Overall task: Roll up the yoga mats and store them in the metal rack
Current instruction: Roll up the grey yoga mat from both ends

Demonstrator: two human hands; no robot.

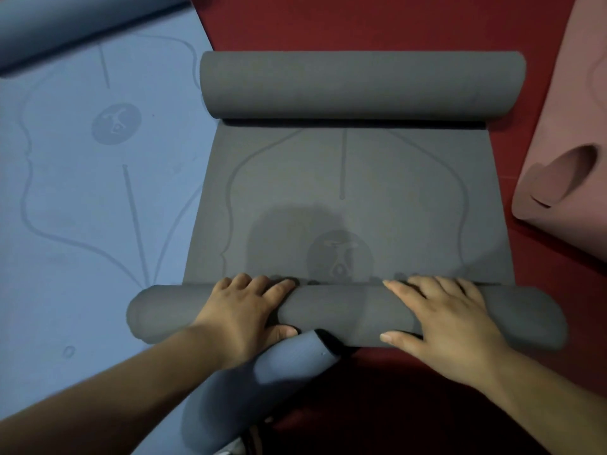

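Grey mat [345,192] lay on red floor [377,24], between blue mat [82,192] and pink mat [565,126]. Both ends rolled. Flat middle showed faint curved lines and round emblem [340,257]; no legible writing. Left hand [243,310] gripped near roll, fingers curled over top, thumb on near side. Right hand [450,320] pressed same roll, fingers spread, fairly straight.

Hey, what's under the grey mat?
The grey mat lies on red floor, its left edge over the blue mat. Anything beneath its middle is covered.
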